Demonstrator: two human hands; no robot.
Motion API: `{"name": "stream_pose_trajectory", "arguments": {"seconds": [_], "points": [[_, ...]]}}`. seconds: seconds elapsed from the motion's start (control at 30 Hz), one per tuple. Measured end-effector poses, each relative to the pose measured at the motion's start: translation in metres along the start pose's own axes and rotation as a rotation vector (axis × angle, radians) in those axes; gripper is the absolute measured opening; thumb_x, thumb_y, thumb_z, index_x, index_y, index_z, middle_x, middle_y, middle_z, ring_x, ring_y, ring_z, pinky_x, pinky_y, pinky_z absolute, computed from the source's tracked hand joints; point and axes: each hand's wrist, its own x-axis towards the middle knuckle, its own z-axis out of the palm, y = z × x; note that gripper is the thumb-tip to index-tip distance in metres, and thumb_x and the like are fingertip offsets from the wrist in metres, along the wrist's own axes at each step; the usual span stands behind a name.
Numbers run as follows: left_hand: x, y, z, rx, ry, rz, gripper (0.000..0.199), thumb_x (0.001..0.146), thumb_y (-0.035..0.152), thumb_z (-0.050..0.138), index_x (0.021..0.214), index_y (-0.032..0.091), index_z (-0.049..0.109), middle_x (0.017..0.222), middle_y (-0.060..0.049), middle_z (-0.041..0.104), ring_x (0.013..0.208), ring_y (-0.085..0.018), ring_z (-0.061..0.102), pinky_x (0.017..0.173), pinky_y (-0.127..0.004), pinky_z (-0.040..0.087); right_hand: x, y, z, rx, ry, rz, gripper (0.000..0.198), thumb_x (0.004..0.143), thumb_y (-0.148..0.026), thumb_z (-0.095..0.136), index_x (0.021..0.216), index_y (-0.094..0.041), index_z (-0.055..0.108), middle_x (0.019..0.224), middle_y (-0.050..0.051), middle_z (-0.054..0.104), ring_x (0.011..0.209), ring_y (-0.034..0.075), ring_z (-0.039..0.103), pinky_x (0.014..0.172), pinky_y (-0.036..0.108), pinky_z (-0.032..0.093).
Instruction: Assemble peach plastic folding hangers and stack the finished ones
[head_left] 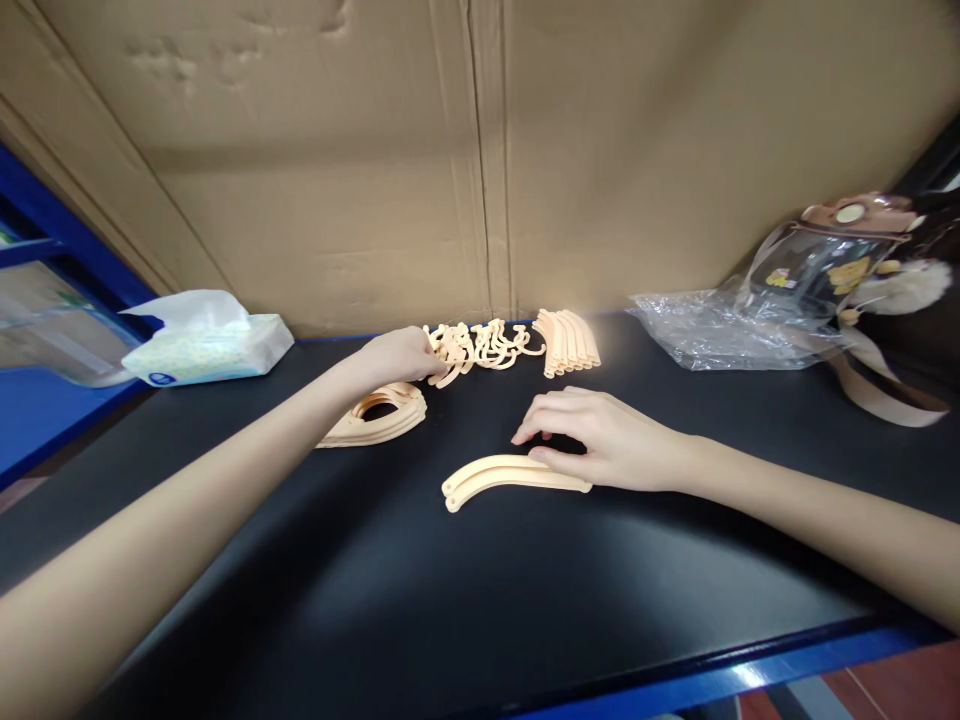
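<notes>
On the black table [337, 610], at the left end of a pile of small cream hooks [491, 345], the left hand [400, 355], with fingers bent down and tips partly hidden; cannot tell if pinching a hook. Just below that hand, a stack of bent cream pieces [382, 428]. Nearer, two curved cream sticks [499, 473], side by side, with one end by the thumb of the right hand [600, 430]. There, fingers loosely curled, with a gap to the thumb; cannot tell if touching the sticks.
</notes>
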Motion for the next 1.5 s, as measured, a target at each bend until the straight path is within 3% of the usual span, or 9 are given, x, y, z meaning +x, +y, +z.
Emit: {"name": "stream_pose_trajectory", "arguments": {"seconds": [0.13, 0.23, 0.37, 0.67, 0.83, 1.0, 1.2, 1.4, 1.5], "points": [[0.0, 0.001, 0.002, 0.052, 0.021, 0.018, 0.019, 0.067, 0.03, 0.053, 0.053, 0.019, 0.045, 0.055, -0.003, 0.05, 0.053, -0.018, 0.048, 0.053, -0.029, 0.029, 0.0, 0.002, 0.0, -0.005, 0.01, 0.002, 0.014, 0.091, -0.021, 0.051, 0.098, -0.019, 0.063, 0.093, 0.003, 0.064, 0.084, 0.016, 0.058, 0.078, 0.03, 0.043], [-0.002, 0.004, 0.001, 0.079, 0.063, 0.02, 0.011, 0.071, 0.028, 0.049, 0.067, 0.018, 0.051, 0.074, -0.01, 0.062, 0.068, -0.022, 0.056, 0.059, -0.029, 0.034, -0.001, 0.003, -0.001, -0.006, 0.012, 0.001, 0.014, 0.09, -0.021, 0.051, 0.098, -0.019, 0.063, 0.093, 0.003, 0.065, 0.084, 0.016, 0.058, 0.078, 0.03, 0.043], [-0.006, 0.005, -0.003, 0.086, 0.109, 0.01, 0.016, 0.079, 0.027, 0.042, 0.084, 0.016, 0.053, 0.09, -0.014, 0.065, 0.077, -0.025, 0.06, 0.064, -0.03, 0.038, -0.001, 0.004, 0.0, -0.032, 0.025, 0.001, 0.015, 0.091, -0.021, 0.05, 0.099, -0.019, 0.063, 0.093, 0.004, 0.065, 0.084, 0.016, 0.058, 0.077, 0.03, 0.044], [-0.027, 0.008, -0.009, 0.03, 0.322, 0.02, 0.02, 0.089, 0.027, 0.034, 0.098, 0.016, 0.049, 0.089, -0.011, 0.063, 0.08, -0.025, 0.059, 0.065, -0.031, 0.038, -0.001, 0.01, 0.002, -0.099, 0.176, 0.103, 0.011, 0.089, -0.019, 0.053, 0.094, -0.019, 0.062, 0.089, 0.003, 0.067, 0.083, 0.017, 0.06, 0.077, 0.03, 0.045], [-0.049, 0.014, 0.007, -0.106, 0.422, 0.134, 0.014, 0.09, 0.028, 0.036, 0.089, 0.019, 0.047, 0.08, -0.005, 0.059, 0.072, -0.02, 0.055, 0.064, -0.031, 0.037, -0.002, 0.011, 0.002, -0.094, 0.258, 0.16, 0.016, 0.088, -0.02, 0.053, 0.103, -0.019, 0.059, 0.099, 0.005, 0.065, 0.088, 0.018, 0.06, 0.078, 0.031, 0.047], [-0.07, 0.013, 0.033, -0.189, 0.362, 0.238, 0.014, 0.091, 0.025, 0.038, 0.081, 0.02, 0.046, 0.081, -0.002, 0.058, 0.077, -0.019, 0.055, 0.065, -0.029, 0.038, 0.0, 0.011, 0.002, -0.144, 0.215, 0.148, 0.014, 0.087, -0.019, 0.054, 0.099, -0.018, 0.061, 0.098, 0.005, 0.065, 0.092, 0.019, 0.059, 0.081, 0.033, 0.047], [-0.076, 0.009, 0.043, -0.01, 0.285, 0.323, 0.018, 0.092, 0.025, 0.041, 0.088, 0.021, 0.057, 0.081, -0.003, 0.061, 0.082, -0.022, 0.054, 0.069, -0.032, 0.038, 0.006, 0.022, -0.007, -0.231, 0.254, 0.178, 0.014, 0.086, -0.016, 0.053, 0.095, -0.019, 0.063, 0.095, 0.004, 0.067, 0.092, 0.02, 0.06, 0.081, 0.034, 0.047], [-0.074, 0.005, 0.034, 0.153, 0.188, 0.458, 0.017, 0.091, 0.029, 0.05, 0.082, 0.021, 0.061, 0.078, 0.0, 0.064, 0.079, -0.02, 0.053, 0.071, -0.032, 0.036, 0.027, 0.048, -0.012, -0.282, 0.056, 0.052, 0.039, 0.084, -0.002, 0.044, 0.117, -0.017, 0.059, 0.114, 0.007, 0.065, 0.107, 0.021, 0.056, 0.092, 0.036, 0.043], [-0.077, 0.004, 0.033, 0.253, 0.191, 0.54, 0.018, 0.089, 0.033, 0.056, 0.078, 0.02, 0.059, 0.078, 0.001, 0.064, 0.081, -0.02, 0.053, 0.074, -0.034, 0.034, 0.037, 0.054, -0.013, -0.363, -0.031, 0.02, 0.028, 0.089, -0.013, 0.049, 0.113, -0.016, 0.063, 0.108, 0.009, 0.066, 0.102, 0.023, 0.056, 0.087, 0.038, 0.043]]}}
